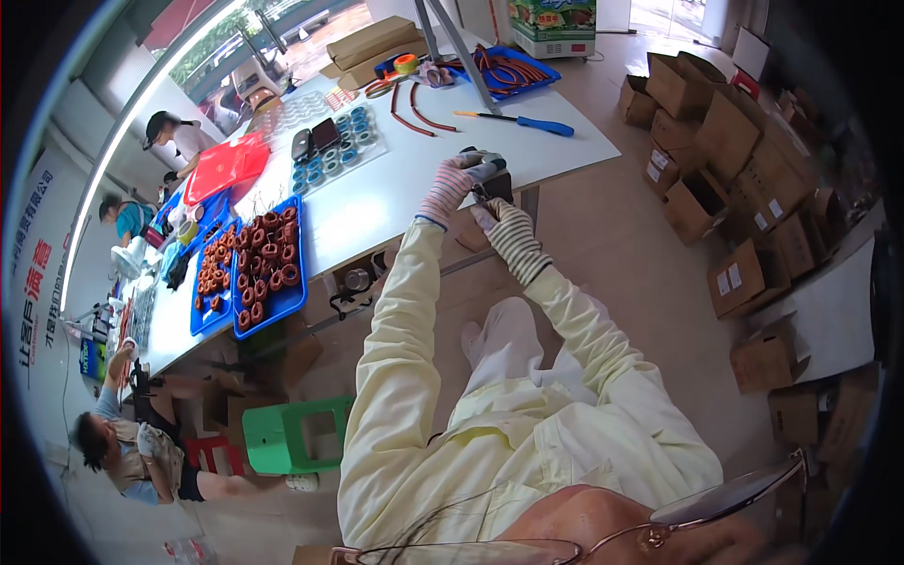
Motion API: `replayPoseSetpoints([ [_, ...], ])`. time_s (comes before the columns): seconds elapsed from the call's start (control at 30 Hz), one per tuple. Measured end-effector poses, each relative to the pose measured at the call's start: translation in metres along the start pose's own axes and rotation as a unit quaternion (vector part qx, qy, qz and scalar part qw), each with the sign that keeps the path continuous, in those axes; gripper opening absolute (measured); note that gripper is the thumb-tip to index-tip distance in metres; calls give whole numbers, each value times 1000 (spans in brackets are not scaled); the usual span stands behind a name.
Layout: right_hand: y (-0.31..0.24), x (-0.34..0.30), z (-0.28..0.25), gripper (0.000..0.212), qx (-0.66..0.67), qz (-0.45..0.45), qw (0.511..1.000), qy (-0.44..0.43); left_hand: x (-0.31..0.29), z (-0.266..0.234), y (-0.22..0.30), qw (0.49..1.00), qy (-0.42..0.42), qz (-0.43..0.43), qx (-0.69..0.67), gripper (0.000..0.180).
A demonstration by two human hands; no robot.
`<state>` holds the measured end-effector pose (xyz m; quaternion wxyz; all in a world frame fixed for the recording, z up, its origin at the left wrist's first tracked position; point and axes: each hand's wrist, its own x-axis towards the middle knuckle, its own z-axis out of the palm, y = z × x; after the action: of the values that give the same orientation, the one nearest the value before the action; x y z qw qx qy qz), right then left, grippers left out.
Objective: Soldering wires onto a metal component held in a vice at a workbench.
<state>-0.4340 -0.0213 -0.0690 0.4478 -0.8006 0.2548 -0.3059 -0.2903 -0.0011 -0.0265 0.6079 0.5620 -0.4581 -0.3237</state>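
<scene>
Both my hands wear striped knit gloves and meet at the table's near right edge. My left hand (pixel 458 185), in a pink-and-white glove with grey fingertips, is closed over the top of a small dark block-like object (pixel 495 187). My right hand (pixel 513 234), in a black-and-white glove, grips it from below; its exact kind I cannot make out. Beyond them on the white table (pixel 414 179) lies a blue-handled tool (pixel 544 125) with a thin dark shaft and an orange tip. Two red-brown curved tubes (pixel 411 115) lie to its left.
Blue trays (pixel 299 268) of red-brown coils stand at left, beside a clear tray of blue-and-white rings (pixel 331 155). A metal frame leg (pixel 468 56) rises near a blue tray of tubes (pixel 513 71). Cardboard boxes (pixel 699 202) crowd the right; a green stool (pixel 282 438) and co-workers are left.
</scene>
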Motion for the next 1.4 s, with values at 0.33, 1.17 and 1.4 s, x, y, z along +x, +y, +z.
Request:
replayPoseSetpoints([
  [0.33,-43,23,-47,56,-388,-83,917,46,-6,-1,-3,997,21,-1,-69,32],
  [1.17,35,2,-9,24,-442,-359,822,4,-2,-6,-3,981,-47,-27,-187,34],
  [1.4,34,6,-9,25,-381,-392,837,-17,-1,-10,-6,979,-53,-24,-196,35],
])
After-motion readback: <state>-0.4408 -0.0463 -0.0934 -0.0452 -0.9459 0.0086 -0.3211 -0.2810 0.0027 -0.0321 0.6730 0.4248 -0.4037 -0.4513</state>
